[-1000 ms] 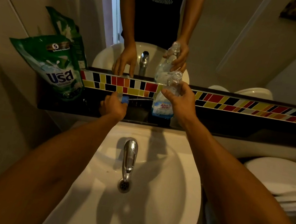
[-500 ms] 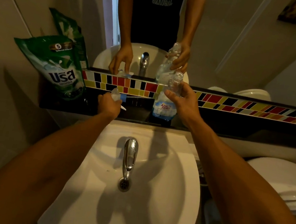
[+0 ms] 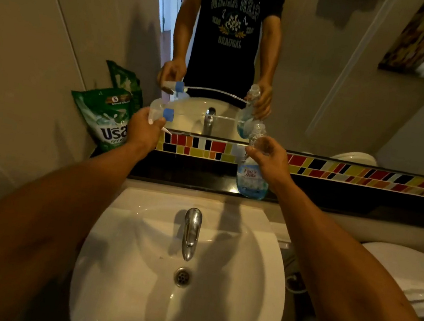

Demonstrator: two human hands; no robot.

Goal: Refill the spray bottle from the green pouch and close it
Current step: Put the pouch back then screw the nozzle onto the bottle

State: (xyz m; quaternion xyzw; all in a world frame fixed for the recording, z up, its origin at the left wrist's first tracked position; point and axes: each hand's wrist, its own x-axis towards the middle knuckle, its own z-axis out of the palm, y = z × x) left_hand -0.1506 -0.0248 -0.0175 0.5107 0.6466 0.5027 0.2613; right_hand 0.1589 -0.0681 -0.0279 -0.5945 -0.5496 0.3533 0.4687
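My right hand [image 3: 268, 159] grips the neck of the clear spray bottle [image 3: 252, 178], which has a blue label and stands on the dark ledge [image 3: 189, 173] with its mouth uncovered. My left hand [image 3: 144, 129] holds the spray head [image 3: 161, 114], clear with a blue collar, lifted to the left of the bottle. Its thin dip tube [image 3: 209, 117] stretches right toward the bottle's mouth. The green pouch [image 3: 107, 120] leans upright against the left wall on the ledge, just left of my left hand.
A white basin [image 3: 129, 299] with a chrome tap [image 3: 190, 232] lies below the ledge. A mirror [image 3: 327, 81] with a coloured tile strip [image 3: 341, 172] backs the ledge and reflects a person. A white toilet [image 3: 408, 275] sits at the right.
My left hand has risen from ledge height with the spray head, and the dip tube has come out toward the left. My right hand stays on the bottle. The camera has tilted upward.
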